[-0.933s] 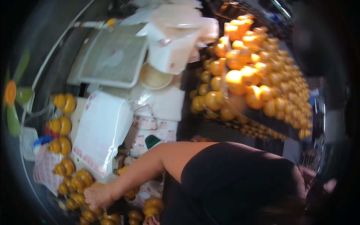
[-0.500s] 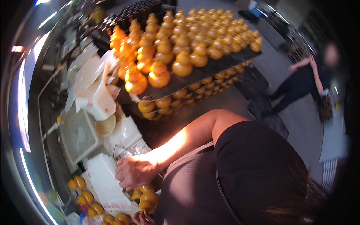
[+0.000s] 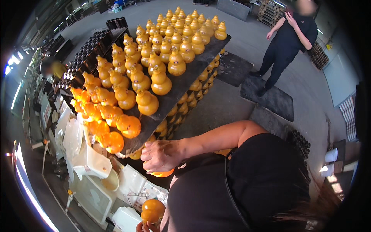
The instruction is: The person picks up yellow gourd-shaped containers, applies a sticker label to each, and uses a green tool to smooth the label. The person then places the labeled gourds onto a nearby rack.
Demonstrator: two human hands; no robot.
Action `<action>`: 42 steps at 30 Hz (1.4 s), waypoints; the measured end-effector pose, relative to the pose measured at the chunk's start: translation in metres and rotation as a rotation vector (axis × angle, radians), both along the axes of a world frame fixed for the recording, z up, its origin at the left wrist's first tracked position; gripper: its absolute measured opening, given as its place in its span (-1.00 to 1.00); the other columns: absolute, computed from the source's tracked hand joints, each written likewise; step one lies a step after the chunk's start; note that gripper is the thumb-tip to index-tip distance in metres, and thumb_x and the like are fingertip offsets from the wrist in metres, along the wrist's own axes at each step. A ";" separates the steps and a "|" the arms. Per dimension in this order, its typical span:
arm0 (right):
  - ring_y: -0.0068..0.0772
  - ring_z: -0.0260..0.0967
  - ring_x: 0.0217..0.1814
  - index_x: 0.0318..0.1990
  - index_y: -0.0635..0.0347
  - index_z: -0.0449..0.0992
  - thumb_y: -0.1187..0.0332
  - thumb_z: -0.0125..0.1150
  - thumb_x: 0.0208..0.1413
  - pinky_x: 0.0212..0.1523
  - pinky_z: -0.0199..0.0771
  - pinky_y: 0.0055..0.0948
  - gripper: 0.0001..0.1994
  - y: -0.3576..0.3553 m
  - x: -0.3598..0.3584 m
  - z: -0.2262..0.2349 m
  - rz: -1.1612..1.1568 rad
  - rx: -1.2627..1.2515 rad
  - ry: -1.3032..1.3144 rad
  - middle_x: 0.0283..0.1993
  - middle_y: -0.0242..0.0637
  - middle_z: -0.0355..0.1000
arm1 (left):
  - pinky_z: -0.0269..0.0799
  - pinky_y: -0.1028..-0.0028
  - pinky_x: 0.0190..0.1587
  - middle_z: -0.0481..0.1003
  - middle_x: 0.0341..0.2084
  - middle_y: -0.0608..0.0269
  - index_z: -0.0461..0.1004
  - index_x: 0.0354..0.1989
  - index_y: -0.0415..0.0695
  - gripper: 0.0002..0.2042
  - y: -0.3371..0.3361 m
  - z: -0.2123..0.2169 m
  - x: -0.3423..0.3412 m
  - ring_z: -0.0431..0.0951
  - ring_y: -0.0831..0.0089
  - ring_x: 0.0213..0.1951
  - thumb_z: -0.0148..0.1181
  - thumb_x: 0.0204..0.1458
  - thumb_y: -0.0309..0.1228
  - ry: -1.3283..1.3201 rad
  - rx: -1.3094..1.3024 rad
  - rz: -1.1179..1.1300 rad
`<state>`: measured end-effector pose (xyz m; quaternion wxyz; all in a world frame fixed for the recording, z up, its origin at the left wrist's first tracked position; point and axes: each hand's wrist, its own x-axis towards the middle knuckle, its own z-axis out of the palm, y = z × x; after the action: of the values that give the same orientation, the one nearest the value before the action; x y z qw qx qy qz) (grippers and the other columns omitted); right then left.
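Below my right hand [image 3: 160, 156], whose fingers are curled closed, an orange gourd-shaped bottle [image 3: 163, 174] shows in part; its upper part is hidden by the hand. This hand is next to the near corner of a dark board [image 3: 170, 98] that bears rows of the same amber gourd-shaped bottles [image 3: 147, 103]. At the lower edge, the fingers of my left hand [image 3: 147, 227] close round the narrow end of another gourd-shaped bottle [image 3: 152, 210]. Much of the left hand lies outside the picture.
A second layer of gourd bottles [image 3: 193, 84] stands under the board. White tubs [image 3: 94, 195] and a beige bowl [image 3: 111, 181] are at the lower left. Dark bottles [image 3: 91, 48] stand in rows behind. A person [image 3: 284, 42] in dark clothes stands on the floor at the right.
The view has swung toward the stacked bottles and the person. My right hand has gone from above the white box to the board's corner, with an orange bottle now under it.
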<state>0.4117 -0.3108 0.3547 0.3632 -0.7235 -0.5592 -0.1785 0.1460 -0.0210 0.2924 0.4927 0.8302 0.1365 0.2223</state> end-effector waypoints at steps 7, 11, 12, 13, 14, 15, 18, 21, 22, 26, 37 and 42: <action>-0.36 0.20 -0.46 -0.59 0.08 0.28 0.33 0.19 0.01 -0.39 0.11 -0.36 -0.77 -0.083 0.063 0.031 -0.163 0.079 -0.049 -0.54 -0.39 0.13 | 0.42 0.21 -0.18 0.42 -0.31 -0.01 0.50 -0.21 -0.24 -0.83 -0.012 0.041 0.098 0.45 0.14 -0.23 0.21 0.00 -0.57 -0.070 0.630 0.039; -0.39 0.22 -0.43 -0.52 0.08 0.38 0.34 0.24 -0.04 -0.32 0.15 -0.39 -0.85 -0.143 0.075 0.037 -0.440 0.059 -0.066 -0.51 -0.41 0.18 | 0.40 0.19 -0.15 0.42 -0.30 -0.03 0.51 -0.23 -0.29 -0.86 -0.085 0.114 0.186 0.45 0.12 -0.21 0.19 0.05 -0.51 -0.118 0.628 -0.064; -0.39 0.22 -0.43 -0.50 0.08 0.42 0.34 0.25 -0.05 -0.31 0.16 -0.39 -0.88 -0.157 0.073 0.036 -0.519 0.057 -0.064 -0.50 -0.41 0.19 | 0.39 0.22 -0.14 0.41 -0.30 -0.05 0.52 -0.28 -0.31 -0.87 -0.103 0.127 0.200 0.45 0.12 -0.22 0.16 0.08 -0.48 -0.121 0.573 -0.088; -0.39 0.23 -0.43 -0.52 0.07 0.42 0.34 0.25 -0.04 -0.30 0.16 -0.39 -0.87 -0.171 0.069 0.039 -0.635 0.046 -0.073 -0.49 -0.41 0.22 | 0.39 0.24 -0.14 0.41 -0.29 -0.06 0.52 -0.30 -0.32 -0.88 -0.099 0.126 0.213 0.45 0.12 -0.22 0.15 0.08 -0.50 -0.175 0.605 -0.163; -0.38 0.26 -0.42 -0.52 0.08 0.42 0.34 0.24 -0.02 -0.31 0.20 -0.38 -0.87 -0.188 0.064 0.038 -0.745 0.057 -0.122 -0.49 -0.38 0.25 | 0.39 0.25 -0.14 0.41 -0.29 -0.06 0.52 -0.30 -0.32 -0.88 -0.103 0.124 0.225 0.45 0.12 -0.23 0.15 0.09 -0.50 -0.193 0.609 -0.207; -0.36 0.29 -0.41 -0.52 0.09 0.43 0.34 0.23 0.00 -0.32 0.24 -0.37 -0.86 -0.197 0.062 0.033 -0.833 0.080 -0.166 -0.48 -0.35 0.27 | 0.40 0.25 -0.14 0.42 -0.29 -0.06 0.52 -0.31 -0.32 -0.88 -0.102 0.122 0.233 0.45 0.12 -0.23 0.15 0.09 -0.50 -0.203 0.626 -0.232; -0.33 0.36 -0.44 -0.46 0.13 0.49 0.29 0.19 0.08 -0.41 0.40 -0.36 -0.84 -0.245 0.049 0.014 -1.136 0.142 0.081 -0.46 -0.28 0.37 | 0.41 0.30 -0.18 0.41 -0.26 -0.05 0.50 -0.27 -0.31 -0.89 -0.115 0.110 0.263 0.45 0.16 -0.22 0.15 0.10 -0.51 -0.218 0.596 -0.374; -0.41 0.39 -0.47 -0.42 0.15 0.50 0.24 0.15 0.13 -0.44 0.47 -0.40 -0.80 -0.302 0.051 0.003 -1.385 0.043 0.121 -0.45 -0.32 0.39 | 0.41 0.33 -0.18 0.40 -0.23 -0.01 0.49 -0.27 -0.30 -0.89 -0.134 0.108 0.283 0.44 0.19 -0.20 0.18 0.08 -0.51 -0.087 0.571 -0.529; -0.42 0.38 -0.48 -0.43 0.15 0.48 0.23 0.13 0.15 -0.45 0.47 -0.42 -0.79 -0.323 0.060 -0.004 -1.449 0.016 0.161 -0.45 -0.32 0.38 | 0.40 0.33 -0.16 0.40 -0.24 0.02 0.48 -0.27 -0.30 -0.89 -0.146 0.111 0.289 0.43 0.19 -0.19 0.20 0.06 -0.53 -0.119 0.544 -0.583; -0.30 0.37 -0.48 -0.43 0.19 0.42 0.26 0.16 0.12 -0.45 0.41 -0.34 -0.80 -0.388 0.085 0.011 -1.611 0.082 0.082 -0.47 -0.28 0.33 | 0.38 0.29 -0.14 0.43 -0.26 0.03 0.50 -0.29 -0.25 -0.88 -0.189 0.117 0.315 0.44 0.12 -0.19 0.22 0.00 -0.51 -0.186 0.584 -0.709; -0.16 0.43 -0.26 -0.35 0.13 0.47 0.21 0.10 0.11 -0.29 0.45 -0.21 -0.81 -0.558 0.231 0.001 -1.534 0.030 0.020 -0.34 -0.26 0.41 | 0.34 0.25 -0.12 0.44 -0.21 0.08 0.47 -0.40 -0.29 -0.87 -0.378 0.107 0.387 0.42 0.09 -0.17 0.26 -0.09 -0.52 -0.126 0.543 -0.739; -0.16 0.42 -0.25 -0.36 0.14 0.47 0.23 0.11 0.10 -0.28 0.45 -0.21 -0.81 -0.598 0.278 -0.019 -1.413 0.028 -0.030 -0.34 -0.25 0.41 | 0.37 0.28 -0.16 0.45 -0.22 0.11 0.48 -0.37 -0.29 -0.82 -0.459 0.114 0.430 0.45 0.14 -0.21 0.30 -0.13 -0.50 -0.132 0.672 -0.797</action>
<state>0.6900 -0.9088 0.3353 0.1618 -0.9061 0.0416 -0.3887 0.5758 -0.4802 0.4069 0.2534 0.9141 -0.3001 0.1009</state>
